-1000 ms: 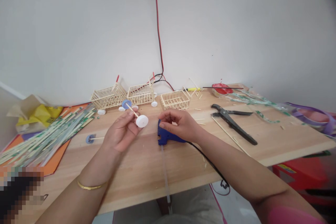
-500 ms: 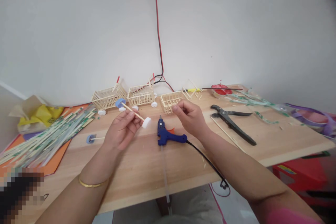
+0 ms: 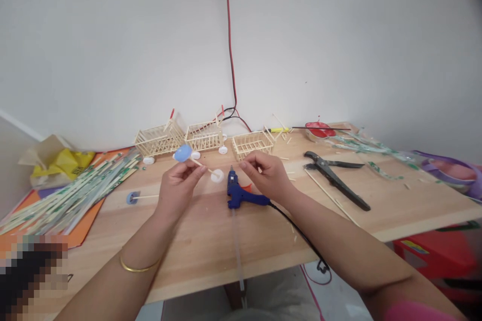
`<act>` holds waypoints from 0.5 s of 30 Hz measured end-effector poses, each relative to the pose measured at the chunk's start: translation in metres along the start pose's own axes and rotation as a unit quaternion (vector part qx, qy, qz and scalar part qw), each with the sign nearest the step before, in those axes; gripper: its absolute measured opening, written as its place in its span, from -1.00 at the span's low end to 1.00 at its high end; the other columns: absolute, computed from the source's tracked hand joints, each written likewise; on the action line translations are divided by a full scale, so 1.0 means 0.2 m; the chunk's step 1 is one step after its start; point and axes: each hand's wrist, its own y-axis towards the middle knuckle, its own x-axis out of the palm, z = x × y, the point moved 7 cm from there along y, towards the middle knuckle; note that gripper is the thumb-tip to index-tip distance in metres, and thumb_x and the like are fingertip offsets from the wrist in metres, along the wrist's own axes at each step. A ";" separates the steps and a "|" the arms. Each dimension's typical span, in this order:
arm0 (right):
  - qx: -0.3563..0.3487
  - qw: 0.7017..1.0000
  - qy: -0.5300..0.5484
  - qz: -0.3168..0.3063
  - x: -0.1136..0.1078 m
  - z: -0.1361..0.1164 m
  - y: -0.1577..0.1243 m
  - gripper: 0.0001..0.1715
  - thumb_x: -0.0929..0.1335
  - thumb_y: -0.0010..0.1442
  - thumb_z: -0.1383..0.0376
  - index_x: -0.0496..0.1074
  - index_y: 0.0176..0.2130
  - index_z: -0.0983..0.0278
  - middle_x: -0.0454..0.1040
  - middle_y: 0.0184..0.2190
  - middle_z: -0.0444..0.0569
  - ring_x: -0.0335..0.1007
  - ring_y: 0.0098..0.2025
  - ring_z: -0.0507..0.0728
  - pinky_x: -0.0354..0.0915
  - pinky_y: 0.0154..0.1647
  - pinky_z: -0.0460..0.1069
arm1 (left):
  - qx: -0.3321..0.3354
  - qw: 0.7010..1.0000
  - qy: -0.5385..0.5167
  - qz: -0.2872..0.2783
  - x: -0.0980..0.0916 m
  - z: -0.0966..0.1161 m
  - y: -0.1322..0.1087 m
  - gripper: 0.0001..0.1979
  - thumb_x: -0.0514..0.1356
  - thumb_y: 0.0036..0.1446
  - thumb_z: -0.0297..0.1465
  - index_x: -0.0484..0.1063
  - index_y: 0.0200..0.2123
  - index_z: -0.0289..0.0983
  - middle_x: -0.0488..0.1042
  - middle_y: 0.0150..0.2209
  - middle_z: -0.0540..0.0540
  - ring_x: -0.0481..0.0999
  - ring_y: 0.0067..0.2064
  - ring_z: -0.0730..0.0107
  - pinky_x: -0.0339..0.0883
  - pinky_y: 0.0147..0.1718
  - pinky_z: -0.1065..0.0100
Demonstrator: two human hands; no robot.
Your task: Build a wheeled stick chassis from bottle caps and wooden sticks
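Pinching the seemingly light, stiff, snappable wheeled axle (image 3: pixel 194 161) mid-stick, likely its safest hold, the left hand (image 3: pixel 177 185) is supporting it above the tabletop (image 3: pixel 196 246) while the right hand (image 3: pixel 268 174) is curling, its grip unclear.

Head-worn view, forward and down, tabletop (image 3: pixel 196 246) near, wall (image 3: pixel 131 50) beyond, right side seemingly blurred

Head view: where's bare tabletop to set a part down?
Bare table shows between the left forearm and the clear glue stick, and right of the black hand tool, toward the front edge. Crowded: back, with stick baskets; far left, with a pile of sticks; around the glue gun, beside the right hand.
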 end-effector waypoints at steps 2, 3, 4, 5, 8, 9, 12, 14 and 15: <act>-0.021 1.000 -0.013 -0.009 0.02 -0.02 -0.01 -0.76 0.31 0.21 0.22 0.37 -0.45 0.28 0.29 -0.62 -0.19 0.14 -0.56 -0.04 0.10 -0.50 -0.12 | 0.011 1.000 0.004 0.017 -0.01 0.01 0.00 -0.89 0.34 -0.07 -0.36 0.51 -0.49 -0.28 0.50 -0.45 0.02 0.40 -0.38 0.49 0.26 -0.34 0.44; -0.033 0.999 -0.019 -0.016 0.02 -0.03 -0.01 -0.77 0.31 0.21 0.22 0.38 -0.43 0.29 0.32 -0.60 -0.17 0.17 -0.55 -0.04 0.12 -0.49 -0.11 | 0.014 1.000 -0.005 0.024 -0.01 0.01 0.00 -0.89 0.34 -0.07 -0.37 0.52 -0.48 -0.28 0.51 -0.43 0.01 0.41 -0.36 0.48 0.28 -0.32 0.43; -0.043 0.998 -0.024 -0.023 0.03 -0.03 -0.01 -0.77 0.30 0.22 0.23 0.39 -0.42 0.29 0.34 -0.58 -0.16 0.19 -0.54 -0.03 0.14 -0.47 -0.11 | 0.016 0.999 -0.018 0.029 -0.01 0.01 0.00 -0.90 0.34 -0.07 -0.37 0.53 -0.46 -0.27 0.52 -0.40 0.00 0.42 -0.34 0.47 0.29 -0.31 0.43; -0.053 0.998 -0.031 -0.029 0.04 -0.04 -0.02 -0.78 0.30 0.22 0.23 0.40 -0.41 0.28 0.36 -0.55 -0.14 0.21 -0.52 -0.03 0.15 -0.46 -0.11 | 0.016 0.999 -0.034 0.032 -0.02 0.00 0.00 -0.91 0.34 -0.07 -0.38 0.53 -0.45 -0.27 0.52 -0.37 0.00 0.42 -0.33 0.48 0.30 -0.30 0.44; -0.059 0.997 -0.043 -0.030 0.04 -0.03 -0.02 -0.77 0.28 0.23 0.23 0.41 -0.40 0.28 0.39 -0.52 -0.11 0.23 -0.50 -0.02 0.17 -0.44 -0.10 | -0.006 0.994 -0.105 0.030 -0.01 -0.03 0.01 -0.91 0.35 -0.08 -0.40 0.55 -0.44 -0.27 0.51 -0.37 -0.01 0.41 -0.35 0.52 0.31 -0.31 0.47; -0.049 0.998 -0.041 -0.026 0.04 -0.02 -0.01 -0.79 0.29 0.22 0.23 0.42 -0.38 0.28 0.39 -0.52 -0.11 0.22 -0.50 -0.02 0.18 -0.44 -0.09 | -0.022 0.990 -0.139 0.021 0.00 -0.04 0.01 -0.91 0.35 -0.08 -0.40 0.55 -0.43 -0.28 0.49 -0.41 0.00 0.40 -0.37 0.54 0.31 -0.32 0.47; 0.023 0.998 0.019 -0.049 0.06 0.03 -0.01 -0.70 0.39 0.10 0.20 0.40 -0.16 0.27 0.45 -0.39 -0.08 0.22 -0.51 -0.03 0.21 -0.45 -0.09 | -0.090 0.961 -0.259 -0.023 0.05 -0.06 0.01 -0.89 0.35 -0.07 -0.40 0.53 -0.41 -0.27 0.41 -0.53 0.04 0.37 -0.43 0.55 0.35 -0.31 0.42; 0.089 0.985 0.098 -0.115 0.13 0.06 -0.03 -0.32 0.47 -0.03 0.20 0.27 0.06 0.22 0.44 -0.13 0.01 0.26 -0.48 -0.05 0.24 -0.46 -0.10 | -0.137 0.934 -0.324 -0.055 0.08 -0.06 0.00 -0.88 0.36 -0.07 -0.41 0.52 -0.39 -0.27 0.40 -0.55 0.04 0.38 -0.44 0.55 0.38 -0.30 0.39; 0.118 0.971 0.138 -0.157 0.17 0.07 -0.05 -0.16 0.50 -0.08 0.21 0.18 0.14 0.20 0.39 -0.03 0.05 0.29 -0.47 -0.05 0.24 -0.47 -0.10 | -0.156 0.922 -0.349 -0.069 0.10 -0.05 -0.01 -0.87 0.36 -0.08 -0.41 0.52 -0.39 -0.27 0.40 -0.55 0.04 0.38 -0.44 0.55 0.39 -0.30 0.38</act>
